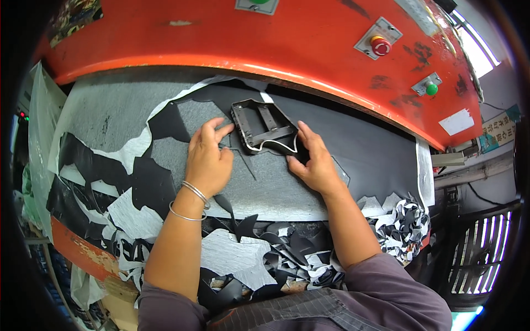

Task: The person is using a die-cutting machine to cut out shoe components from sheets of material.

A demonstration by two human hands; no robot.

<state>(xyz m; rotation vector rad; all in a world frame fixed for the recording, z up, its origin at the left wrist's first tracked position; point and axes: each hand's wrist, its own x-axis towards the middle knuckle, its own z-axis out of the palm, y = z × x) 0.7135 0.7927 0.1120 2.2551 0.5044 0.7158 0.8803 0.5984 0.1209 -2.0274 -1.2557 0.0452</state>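
A dark metal cutting die (269, 133) with cross bars and a pale lower edge lies on a black sheet (364, 149), near its cut edge. My right hand (316, 164) is curled around the die's right corner, fingertips against its side. To the die's left, my left hand (211, 160) has its fingers apart, tips close to the frame and nothing in them. Under and around my hands stretches the worn grey cutting board (259, 187). Loose black cut pieces (152, 185) lie left of my left forearm.
Across the far side runs an orange-red machine beam (309, 49) with a red stop button (381, 46) and a green button (431, 89). A heap of black and white offcuts (400, 229) sits at right, and more scraps lie along the near edge. Plastic sheeting (47, 149) hangs at far left.
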